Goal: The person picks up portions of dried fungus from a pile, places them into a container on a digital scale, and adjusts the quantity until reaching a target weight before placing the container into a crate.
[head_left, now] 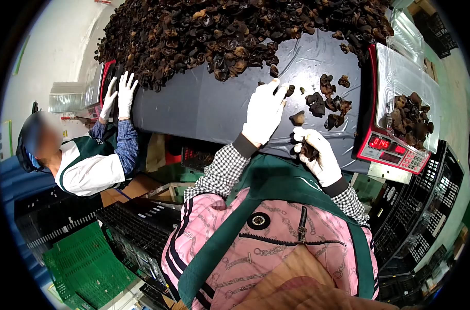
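Observation:
My left hand [265,111], in a white glove, reaches over the dark-covered table [188,106] with its fingers stretched out and partly spread. Just beyond its fingertips lies a small dark wood ear mushroom [290,91]. My right hand [320,157], also gloved, is near the table's front edge, its fingers curled round a dark wood ear mushroom [309,151]. Several loose wood ears [316,104] are scattered ahead of it, and a brownish piece [297,118] lies between my hands.
A large heap of wood ears [193,39] covers the table's far side. At right, a red digital scale [391,150] carries a clear plastic box with wood ears [411,121]. A co-worker's gloved hands [125,95] rest by the left end. Black crates [426,206] stand at lower right.

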{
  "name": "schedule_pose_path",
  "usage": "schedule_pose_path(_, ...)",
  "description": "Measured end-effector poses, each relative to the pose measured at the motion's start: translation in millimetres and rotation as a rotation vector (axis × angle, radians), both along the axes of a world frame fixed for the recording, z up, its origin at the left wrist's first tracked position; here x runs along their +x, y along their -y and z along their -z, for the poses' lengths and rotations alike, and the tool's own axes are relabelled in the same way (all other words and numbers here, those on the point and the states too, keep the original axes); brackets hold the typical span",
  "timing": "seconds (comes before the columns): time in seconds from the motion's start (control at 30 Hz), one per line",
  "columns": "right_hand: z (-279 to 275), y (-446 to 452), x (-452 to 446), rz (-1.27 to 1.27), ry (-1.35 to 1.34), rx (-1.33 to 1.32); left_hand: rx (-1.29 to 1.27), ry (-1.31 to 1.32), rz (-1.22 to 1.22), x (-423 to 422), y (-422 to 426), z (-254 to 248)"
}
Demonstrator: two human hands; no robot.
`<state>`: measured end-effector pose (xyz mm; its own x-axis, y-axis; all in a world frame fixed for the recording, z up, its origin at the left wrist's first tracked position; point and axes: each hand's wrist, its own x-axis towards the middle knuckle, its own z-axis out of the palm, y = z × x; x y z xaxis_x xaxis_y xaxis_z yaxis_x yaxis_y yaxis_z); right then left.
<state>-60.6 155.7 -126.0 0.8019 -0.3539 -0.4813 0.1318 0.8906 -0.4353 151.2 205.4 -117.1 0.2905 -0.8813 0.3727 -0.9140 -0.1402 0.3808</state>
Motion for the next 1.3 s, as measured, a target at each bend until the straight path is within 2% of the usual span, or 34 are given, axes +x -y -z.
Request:
schedule_pose_path(0.07,3.7,-0.1,-0.1,-0.001,-0.007,-0.016,0.093,0.004,0.006,3.2,8.9,4.9)
schedule_pose_path(0.1,3.4,-0.2,0.6,-0.009,-0.009,-0.012,0.111,0.104,0.044,5.4,12.9,10.5)
schedule_pose_path(0.17,0.3,0.9,0.9,-0.024,-0.016,-0.008,0.052,0.044,0.146,6.5,12.4,19.2)
schedule_pose_path(0.27,-7.5,1.1,2.7,-0.032,-0.138,-0.249,-0.063,0.033,0.104,13.4,22.3,19.8)
schedule_pose_path(0.3,-11.3,2.7,4.1,-0.042,-0.238,-0.374,-0.104,0.045,0.045,16.4,28.4,10.8)
schedule_pose_path(0.37,0.4,0.2,13.8,0.128,-0.344,-1.166,-0.154,0.098,-0.036,29.1,38.6,8.5)
schedule_pose_path(0.4,-13.4,5.6,18.0,0.121,-0.398,-1.410,-0.119,0.111,-0.074,31.4,42.6,7.8)
schedule_pose_path(0.43,-16.4,7.9,23.8,0.147,-0.433,-1.570,-0.095,0.127,-0.081,32.1,46.6,11.9)
schedule_pose_path(0.5,-26.4,10.8,34.1,0.019,-0.583,-1.741,-0.051,0.163,-0.094,31.1,54.1,22.1)
schedule_pose_path(0.6,-2.2,16.6,42.5,-0.151,-0.643,-2.027,0.030,0.012,0.014,25.2,51.4,26.3)
schedule_pose_path(0.7,4.7,16.8,48.2,-0.265,-0.679,-2.040,-0.045,0.028,-0.002,31.9,54.4,23.7)
schedule_pose_path(0.77,13.1,18.1,47.3,-0.085,-0.520,-2.045,-0.098,0.105,-0.036,35.2,60.4,13.4)
schedule_pose_path(0.87,5.4,17.0,37.9,-0.002,-0.388,-1.882,0.073,0.045,-0.099,39.3,76.6,3.6)
schedule_pose_path(0.9,0.3,16.4,34.7,0.055,-0.331,-1.795,0.094,0.118,-0.080,44.5,77.1,11.3)
schedule_pose_path(0.97,-32.8,21.9,20.7,0.116,-0.291,-1.660,-0.025,0.194,0.014,59.3,79.2,37.0)
schedule_pose_path(1.03,-67.9,34.2,-6.9,0.223,-0.308,-1.611,0.036,0.136,0.003,66.9,81.3,43.4)
schedule_pose_path(1.1,-106.4,50.2,-39.5,0.379,-0.403,-1.649,-0.012,0.137,0.001,67.7,81.0,36.7)
schedule_pose_path(1.13,-121.0,60.9,-57.7,0.431,-0.470,-1.698,-0.124,0.093,0.011,65.1,82.4,32.0)
schedule_pose_path(1.17,-131.6,74.7,-78.0,0.451,-0.551,-1.795,-0.132,0.098,-0.003,58.1,85.0,17.1)
schedule_pose_path(1.23,-143.9,98.5,-105.9,0.561,-0.669,-1.764,-0.193,-0.119,0.054,28.7,92.3,-25.9)
schedule_pose_path(1.27,-147.5,108.0,-115.0,0.582,-0.685,-1.635,-0.216,-0.227,0.100,11.8,97.3,-44.4)
schedule_pose_path(1.3,-142.2,123.0,-128.3,0.526,-0.710,-1.689,-0.212,-0.292,0.182,-12.6,101.2,-74.3)
